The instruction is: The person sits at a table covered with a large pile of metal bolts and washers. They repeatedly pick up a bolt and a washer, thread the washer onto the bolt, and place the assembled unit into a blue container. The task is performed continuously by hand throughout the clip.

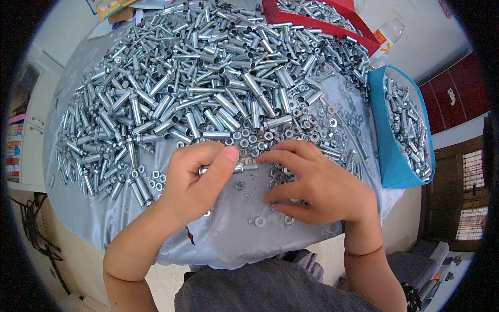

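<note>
My left hand (193, 179) is closed around a silver sleeve anchor bolt (248, 168), its threaded end pointing right. My right hand (327, 187) is just right of that end, fingers apart and bent over a cluster of small nuts and washers. Nothing shows between its fingers. Under and around both hands lie loose hex nuts (239, 184) and flat washers (260, 221), some hidden by the right hand. Beyond them spreads a large heap of metal sleeves and bolts (192, 73).
The round table has a shiny grey cloth (223, 244). At the right edge stands a blue fabric bin (390, 161) full of anchor bolts. A red box (299, 20) with more metal parts is at the back right, near a plastic bottle (391, 34).
</note>
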Demonstrator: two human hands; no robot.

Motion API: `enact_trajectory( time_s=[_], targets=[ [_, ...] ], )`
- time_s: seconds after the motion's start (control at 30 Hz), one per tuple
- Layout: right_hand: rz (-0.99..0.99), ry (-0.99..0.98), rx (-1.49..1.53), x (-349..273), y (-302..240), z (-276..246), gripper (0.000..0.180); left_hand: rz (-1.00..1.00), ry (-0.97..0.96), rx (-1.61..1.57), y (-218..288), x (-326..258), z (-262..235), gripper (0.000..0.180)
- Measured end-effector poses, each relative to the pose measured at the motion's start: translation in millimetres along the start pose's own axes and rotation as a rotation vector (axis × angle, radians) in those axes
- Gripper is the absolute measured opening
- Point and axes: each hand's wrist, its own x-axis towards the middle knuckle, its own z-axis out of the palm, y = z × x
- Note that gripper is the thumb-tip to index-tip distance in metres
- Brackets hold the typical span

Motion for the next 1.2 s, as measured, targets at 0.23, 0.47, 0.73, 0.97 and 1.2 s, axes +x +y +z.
enact_trajectory(
  time_s=[0.23,0.47,0.73,0.97,1.2],
  targets=[
    [-0.113,-0.023,0.051,6,-10,16,0.019,0.056,0.014,0.001,-3,0,0,0.026],
    [-0.087,-0.046,0.049,5,-8,20,0.015,0.019,0.013,0.006,-2,0,1,0.026],
    [-0.095,-0.054,0.054,6,-8,20,0.015,0.000,0.016,0.012,-3,0,0,0.028],
    [-0.179,-0.044,0.115,6,-9,26,0.013,0.011,0.005,0.005,-4,1,0,0.029],
    [0.086,0.329,0.422,6,-16,4,0.013,0.037,0.047,-0.055,-1,-2,2,0.027]
  ],
)
